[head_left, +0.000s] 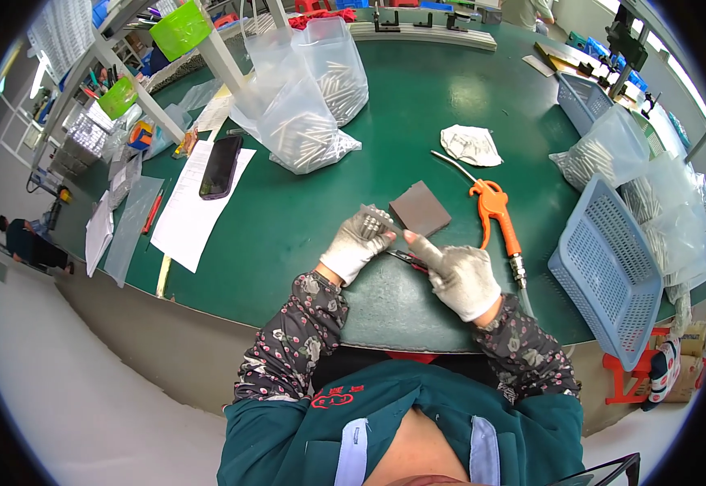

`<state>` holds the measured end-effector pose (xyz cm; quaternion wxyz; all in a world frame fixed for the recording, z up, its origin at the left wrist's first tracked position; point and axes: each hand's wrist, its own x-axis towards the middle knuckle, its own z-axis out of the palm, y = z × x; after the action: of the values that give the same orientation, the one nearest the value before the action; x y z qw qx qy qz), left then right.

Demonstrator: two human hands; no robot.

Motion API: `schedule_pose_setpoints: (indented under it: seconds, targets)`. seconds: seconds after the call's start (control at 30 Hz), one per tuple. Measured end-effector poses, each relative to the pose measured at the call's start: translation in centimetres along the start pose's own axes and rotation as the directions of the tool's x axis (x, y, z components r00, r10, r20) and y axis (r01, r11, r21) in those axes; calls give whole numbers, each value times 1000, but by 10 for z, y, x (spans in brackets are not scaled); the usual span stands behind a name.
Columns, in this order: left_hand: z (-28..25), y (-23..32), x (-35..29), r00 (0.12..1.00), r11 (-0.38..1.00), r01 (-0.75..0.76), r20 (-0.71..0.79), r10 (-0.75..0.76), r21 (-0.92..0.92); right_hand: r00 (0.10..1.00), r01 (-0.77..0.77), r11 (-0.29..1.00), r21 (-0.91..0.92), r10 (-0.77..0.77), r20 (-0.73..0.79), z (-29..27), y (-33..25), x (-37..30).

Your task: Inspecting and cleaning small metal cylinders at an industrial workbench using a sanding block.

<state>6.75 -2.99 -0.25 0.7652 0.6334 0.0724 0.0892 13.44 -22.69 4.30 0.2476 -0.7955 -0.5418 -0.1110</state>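
Note:
Both hands wear whitish work gloves with greyed fingers and meet over the near middle of the table. My left hand is closed, its fingers curled round one end of a thin grey metal strip. My right hand is closed too, fingertips pressed at the strip's other end. Just beyond them lies a dark grey square block. Partly hidden below my fingers is a small hand tool with red grips, perhaps pliers. An orange air blow gun rests to the right of my right hand.
Clear bags of metal pins stand far left of centre. A phone lies on paper sheets. At right are a blue basket, another basket and more filled bags. A crumpled white cloth lies beyond the blow gun.

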Motion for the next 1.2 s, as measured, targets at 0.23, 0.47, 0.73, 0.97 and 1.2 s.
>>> schedule_pose_setpoints:
  seconds: [0.23,0.47,0.73,0.97,1.2]
  targets:
    - [4,9,3,994,999,38,-102,-37,15,999,-33,999,-33,33,2,2,-7,5]
    - [7,6,1,998,999,37,-58,-35,29,972,-118,917,380,185,-145,20,-4,14]
    - [9,12,0,997,997,57,-60,-55,46,919,-168,849,500,319,-233,17,8,10]
    - [2,6,1,996,994,82,-30,-80,73,977,-114,945,307,162,-136,10,0,11]
    - [7,5,2,995,984,74,-76,-62,159,974,-153,934,322,197,-109,10,-5,23]
